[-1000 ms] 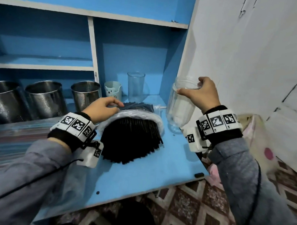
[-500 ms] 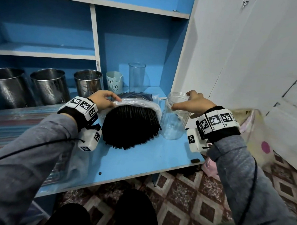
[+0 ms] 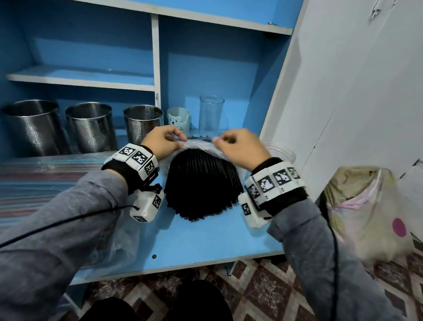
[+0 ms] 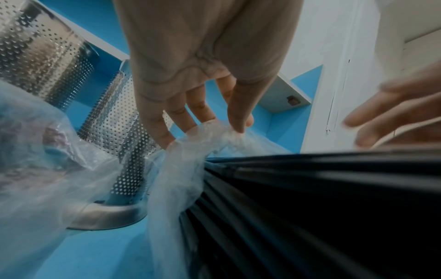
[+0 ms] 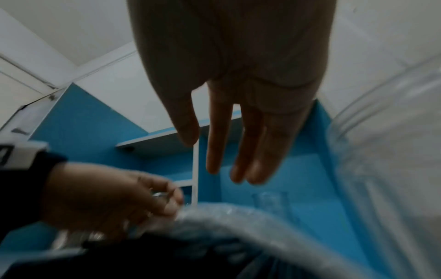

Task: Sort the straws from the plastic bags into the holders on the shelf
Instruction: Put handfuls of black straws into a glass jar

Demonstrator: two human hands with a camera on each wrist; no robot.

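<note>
Black straws [image 3: 201, 184] lie fanned on the blue worktop [image 3: 202, 242], far ends still inside a clear plastic bag [image 3: 199, 145]. Left hand [image 3: 161, 142] pinches the bag's rim between thumb and fingertips. Right hand [image 3: 240, 147] sits at the rim opposite; head view suggests a pinch, wrist view shows fingers loose, so cannot tell. Steel holders [image 3: 90, 128] stand empty behind.

Risk: thin film may tear or slip, and a sharp pull could scatter straws off the front edge.
</note>
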